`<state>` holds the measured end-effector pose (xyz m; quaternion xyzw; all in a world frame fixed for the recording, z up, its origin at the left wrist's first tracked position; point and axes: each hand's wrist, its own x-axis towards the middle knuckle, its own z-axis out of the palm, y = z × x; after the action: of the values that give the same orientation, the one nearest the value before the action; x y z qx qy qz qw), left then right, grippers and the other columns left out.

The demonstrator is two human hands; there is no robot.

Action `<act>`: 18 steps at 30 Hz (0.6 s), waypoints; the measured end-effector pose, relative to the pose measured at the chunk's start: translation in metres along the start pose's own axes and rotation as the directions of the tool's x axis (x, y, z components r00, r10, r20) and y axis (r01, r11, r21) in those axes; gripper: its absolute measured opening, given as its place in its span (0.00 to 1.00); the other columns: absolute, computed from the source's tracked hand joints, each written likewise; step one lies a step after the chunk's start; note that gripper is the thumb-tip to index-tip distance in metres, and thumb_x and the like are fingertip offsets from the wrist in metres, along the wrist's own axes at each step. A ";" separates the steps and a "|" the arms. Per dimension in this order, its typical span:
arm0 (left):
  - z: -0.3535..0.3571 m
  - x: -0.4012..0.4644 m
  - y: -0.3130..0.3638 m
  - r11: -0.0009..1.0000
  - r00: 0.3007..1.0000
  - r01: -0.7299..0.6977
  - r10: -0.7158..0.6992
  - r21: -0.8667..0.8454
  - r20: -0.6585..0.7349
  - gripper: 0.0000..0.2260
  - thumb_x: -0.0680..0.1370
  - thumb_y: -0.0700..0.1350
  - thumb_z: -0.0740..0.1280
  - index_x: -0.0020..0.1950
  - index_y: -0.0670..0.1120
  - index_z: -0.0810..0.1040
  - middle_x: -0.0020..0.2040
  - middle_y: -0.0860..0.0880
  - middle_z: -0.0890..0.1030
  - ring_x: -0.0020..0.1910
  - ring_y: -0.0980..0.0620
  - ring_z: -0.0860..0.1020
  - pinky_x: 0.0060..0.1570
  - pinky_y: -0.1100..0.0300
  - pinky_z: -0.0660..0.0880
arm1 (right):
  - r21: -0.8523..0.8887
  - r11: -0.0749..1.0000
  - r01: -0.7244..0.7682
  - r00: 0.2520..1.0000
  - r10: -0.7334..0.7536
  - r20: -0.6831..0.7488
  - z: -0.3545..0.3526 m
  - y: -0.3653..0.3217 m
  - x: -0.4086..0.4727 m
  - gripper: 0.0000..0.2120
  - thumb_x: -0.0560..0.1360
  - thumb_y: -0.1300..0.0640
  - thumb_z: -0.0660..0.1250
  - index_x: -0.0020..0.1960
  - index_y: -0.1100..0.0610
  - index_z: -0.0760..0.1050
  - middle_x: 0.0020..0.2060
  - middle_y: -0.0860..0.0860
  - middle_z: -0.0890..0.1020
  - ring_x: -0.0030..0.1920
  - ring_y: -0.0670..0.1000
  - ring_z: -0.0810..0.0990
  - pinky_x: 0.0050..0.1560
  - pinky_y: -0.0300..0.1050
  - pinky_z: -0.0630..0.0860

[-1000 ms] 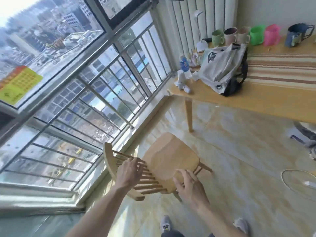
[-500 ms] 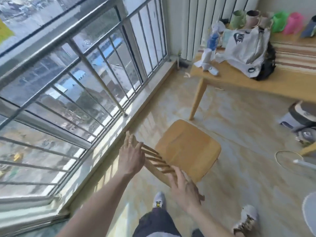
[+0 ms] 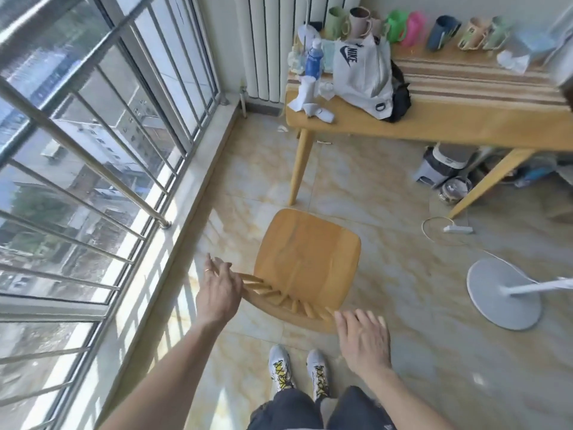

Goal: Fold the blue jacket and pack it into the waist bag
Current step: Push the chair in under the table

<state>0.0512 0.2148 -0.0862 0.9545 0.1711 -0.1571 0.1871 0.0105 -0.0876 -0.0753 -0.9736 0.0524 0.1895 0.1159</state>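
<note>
Tiles [image 3: 387, 197] pale; wooden chair [image 3: 307, 259] between window [image 3: 93, 135] and table [image 3: 434, 125].

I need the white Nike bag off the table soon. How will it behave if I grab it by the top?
The white Nike bag looks like thin, creased fabric, so probably floppy and light. It slumps against a black bag, so it may sag or collapse once lifted.

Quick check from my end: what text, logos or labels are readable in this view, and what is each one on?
"NIKE", with the swoosh logo: on the white bag on the wooden table.
Blue bottle label: too blurred to read.
Dark blue mug print: too small to read.
Nothing else in view carries readable text.
</note>
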 end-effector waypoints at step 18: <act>-0.035 0.056 0.026 0.345 0.655 0.745 -0.538 -0.571 0.530 0.06 0.79 0.29 0.62 0.45 0.37 0.72 0.31 0.41 0.74 0.27 0.47 0.74 0.16 0.65 0.71 | 0.708 -0.358 -0.609 0.466 0.561 0.684 0.002 0.020 0.036 0.15 0.70 0.66 0.74 0.57 0.62 0.79 0.51 0.62 0.83 0.48 0.61 0.80 0.45 0.50 0.78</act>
<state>0.1192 0.2215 -0.0677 0.6087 0.5581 -0.2503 0.5054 0.0403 -0.1085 -0.0946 -0.4465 0.6518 0.1517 0.5939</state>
